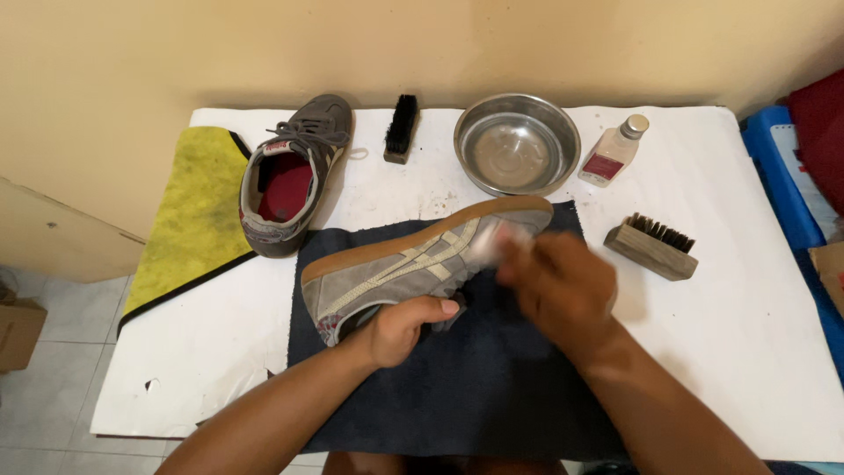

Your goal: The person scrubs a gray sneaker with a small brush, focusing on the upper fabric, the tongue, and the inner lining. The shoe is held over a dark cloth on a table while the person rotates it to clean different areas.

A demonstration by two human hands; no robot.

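Grey sneaker (413, 264) on side, centre frame, on dark towel (457, 387). Left hand (400, 330) fingers closed round collar; brace firmly. Right hand (554, 286) blurred, fingers curled on pale cloth (497, 239) at toe; grip unclear. Judged: short, light rubs.

White rectangular table top (747, 334) against beige wall. Directly on it: yellow-green cloth with dark edging (195, 211) at left edge, hanging over side; dark navy towel (475, 387) at centre front; grey suede lace-up sneaker with red insole (290, 180) upright, back left; small black-bristled brush (402, 128); round steel bowl (517, 144); small clear bottle with red label (614, 152); wooden block brush with dark bristles (651, 246) at right.
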